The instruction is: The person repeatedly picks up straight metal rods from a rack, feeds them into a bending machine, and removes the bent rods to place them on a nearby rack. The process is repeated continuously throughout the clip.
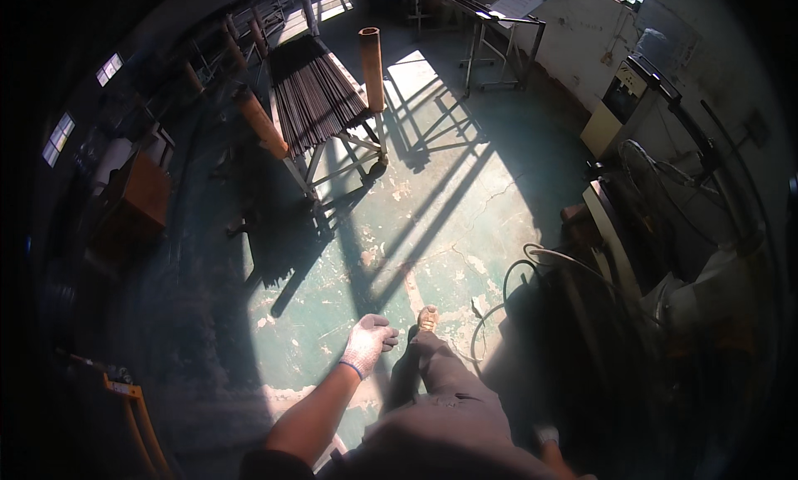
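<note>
My left hand [366, 345], in a white knit glove with grey-coated fingers, hangs in front of my body above the floor. Its fingers are loosely bent with gaps between them, and nothing shows in it. Low on the right, beside my trouser leg, part of my right hand [548, 435] appears in shadow; its fingers are too dark and cut off to read. Neither hand touches any object that I can see. Farther ahead, a bundle of long dark rods [314, 98] lies on a metal rack [353, 158] with rusty upright tubes [371, 68] at its corners.
Hoses or cables [507, 289] curl across the floor on the right, near dark machinery [615, 239]. At the lower left stands a yellow handle frame [137, 413]. An orange-brown box [137, 197] sits farther left. A metal table [499, 21] bearing a clipboard [522, 0] is at the back.
</note>
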The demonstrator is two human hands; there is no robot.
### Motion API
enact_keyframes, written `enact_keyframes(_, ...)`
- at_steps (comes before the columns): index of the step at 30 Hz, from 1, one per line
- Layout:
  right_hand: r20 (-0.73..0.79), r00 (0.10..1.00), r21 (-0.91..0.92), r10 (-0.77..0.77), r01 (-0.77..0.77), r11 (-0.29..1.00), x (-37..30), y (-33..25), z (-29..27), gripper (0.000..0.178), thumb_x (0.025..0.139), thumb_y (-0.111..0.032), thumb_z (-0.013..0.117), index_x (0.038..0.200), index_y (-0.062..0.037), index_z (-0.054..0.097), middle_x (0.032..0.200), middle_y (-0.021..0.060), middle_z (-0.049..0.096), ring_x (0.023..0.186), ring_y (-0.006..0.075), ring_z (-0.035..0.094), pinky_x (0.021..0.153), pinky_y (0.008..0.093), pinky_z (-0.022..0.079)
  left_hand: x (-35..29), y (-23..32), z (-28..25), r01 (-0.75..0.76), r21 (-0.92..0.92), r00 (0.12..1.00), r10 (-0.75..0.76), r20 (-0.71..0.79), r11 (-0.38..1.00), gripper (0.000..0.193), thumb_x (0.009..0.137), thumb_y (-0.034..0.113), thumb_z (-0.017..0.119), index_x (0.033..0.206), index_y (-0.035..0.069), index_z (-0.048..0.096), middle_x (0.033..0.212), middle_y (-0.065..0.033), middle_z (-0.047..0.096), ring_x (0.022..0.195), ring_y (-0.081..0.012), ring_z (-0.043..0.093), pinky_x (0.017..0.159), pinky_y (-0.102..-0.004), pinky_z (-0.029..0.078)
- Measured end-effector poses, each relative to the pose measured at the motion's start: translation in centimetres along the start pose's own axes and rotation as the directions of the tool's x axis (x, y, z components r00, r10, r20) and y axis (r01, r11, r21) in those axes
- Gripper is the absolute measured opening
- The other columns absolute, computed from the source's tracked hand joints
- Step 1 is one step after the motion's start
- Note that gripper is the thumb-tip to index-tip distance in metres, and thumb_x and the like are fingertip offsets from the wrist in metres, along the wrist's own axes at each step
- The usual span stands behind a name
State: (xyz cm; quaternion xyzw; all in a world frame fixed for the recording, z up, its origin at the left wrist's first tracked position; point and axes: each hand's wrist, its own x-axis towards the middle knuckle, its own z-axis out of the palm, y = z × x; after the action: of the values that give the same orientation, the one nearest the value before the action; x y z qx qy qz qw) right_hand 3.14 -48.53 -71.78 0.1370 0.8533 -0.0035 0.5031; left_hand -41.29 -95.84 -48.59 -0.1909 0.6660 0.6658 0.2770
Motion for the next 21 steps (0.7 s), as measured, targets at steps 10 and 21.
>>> enact_keyframes(10, -0.159, 0.948, 0.872, 0.275, 0.004, 0.489, 20.4, -15.4, -47.6, 0.045, 0.095, -0.035, 0.081, 0.123, -0.0003, 0.085, 0.107, 0.0210, 0.086, 0.099, 0.0321, 0.083, 0.092, 0.0413, 0.063, 18.1, 26.1, -11.6, -0.376, 0.205, 0.881, 0.418, -0.223, 0.904, 0.032, 0.100, 0.010, 0.075, 0.128, -0.004, 0.066, 0.109, -0.0147, 0.078, 0.095, -0.0200, 0.076, 0.089, -0.0350, 0.064)
enact_keyframes(21, -0.624, 0.768, 0.711, 0.142, 0.483, 0.510, 32.3, -37.2, -87.9, 0.044, 0.098, -0.029, 0.077, 0.126, 0.0056, 0.080, 0.102, 0.0161, 0.084, 0.089, 0.0251, 0.078, 0.085, 0.0381, 0.061, 40.6, 47.0, -33.2, -0.474, 0.666, 0.536, 0.789, -0.301, 0.576, 0.027, 0.101, 0.003, 0.073, 0.128, 0.000, 0.068, 0.111, -0.0167, 0.079, 0.106, -0.0266, 0.078, 0.096, -0.0393, 0.061)
